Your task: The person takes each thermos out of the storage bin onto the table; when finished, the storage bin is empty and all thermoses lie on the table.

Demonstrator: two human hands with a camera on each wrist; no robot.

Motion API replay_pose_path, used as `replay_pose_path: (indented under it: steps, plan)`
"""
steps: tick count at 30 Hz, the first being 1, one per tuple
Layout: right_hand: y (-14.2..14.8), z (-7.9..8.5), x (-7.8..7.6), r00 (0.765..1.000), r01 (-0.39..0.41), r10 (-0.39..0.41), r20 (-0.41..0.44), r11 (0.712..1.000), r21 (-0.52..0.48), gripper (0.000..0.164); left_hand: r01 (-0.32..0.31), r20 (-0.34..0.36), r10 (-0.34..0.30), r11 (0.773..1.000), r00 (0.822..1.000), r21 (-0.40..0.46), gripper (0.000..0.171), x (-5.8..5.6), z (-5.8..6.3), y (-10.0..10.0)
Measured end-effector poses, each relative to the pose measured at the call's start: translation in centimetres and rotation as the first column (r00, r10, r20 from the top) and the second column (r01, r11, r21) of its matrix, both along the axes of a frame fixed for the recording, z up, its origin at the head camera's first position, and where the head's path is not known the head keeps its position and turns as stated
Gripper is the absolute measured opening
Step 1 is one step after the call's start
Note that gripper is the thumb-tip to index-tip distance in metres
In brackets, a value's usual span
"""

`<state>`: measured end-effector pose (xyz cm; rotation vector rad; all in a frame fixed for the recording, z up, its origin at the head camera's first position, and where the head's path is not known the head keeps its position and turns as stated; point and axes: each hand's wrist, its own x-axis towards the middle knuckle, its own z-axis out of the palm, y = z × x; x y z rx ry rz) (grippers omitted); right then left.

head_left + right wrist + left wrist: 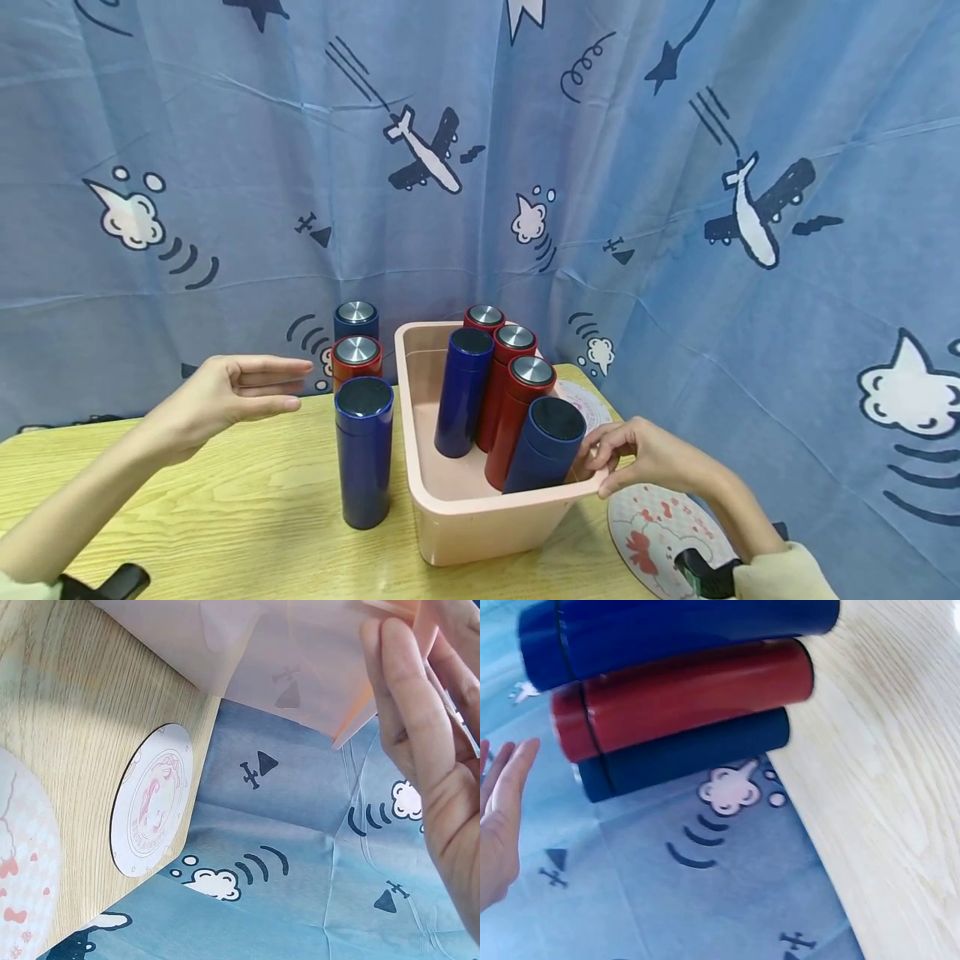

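A pink plastic bin stands on the table, and my right hand grips its right rim with thumb outside and fingers over the edge. Inside it lean a bright blue thermos bottle, three red thermos bottles and a darker blue thermos bottle nearest the right hand. Left of the bin, a blue thermos bottle, a red thermos bottle and a dark blue thermos bottle stand in a row. My left hand hovers left of this row, fingers extended and thumb apart, holding nothing.
Two round patterned mats, a nearer mat and a farther mat, lie on the wooden table right of the bin. A blue printed curtain hangs close behind and along the right side.
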<state>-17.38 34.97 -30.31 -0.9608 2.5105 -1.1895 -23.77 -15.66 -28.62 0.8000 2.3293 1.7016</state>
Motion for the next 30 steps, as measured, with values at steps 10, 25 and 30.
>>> replay_pose_path:
  steps: [10, 25, 30]
  plan:
    - [-0.3, 0.0, 0.1, 1.000, -0.004, 0.004, 0.007, 1.000, -0.009, 0.014, -0.009, 0.004, 0.009, 0.993, 1.000, 0.122, 0.050, 3.1, 2.1, 2.4]
    - [0.3, 0.1, 0.2, 1.000, 0.018, -0.018, -0.018, 1.000, 0.005, 0.013, 0.086, 0.074, -0.109, 0.960, 0.991, 0.265, 0.045, 2.4, 3.6, 13.3]
    - [0.1, -0.1, 0.1, 1.000, 0.003, -0.003, -0.011, 1.000, -0.008, 0.012, 0.015, 0.139, -0.074, 0.923, 0.987, 0.384, 0.045, 2.1, 2.5, 17.1]
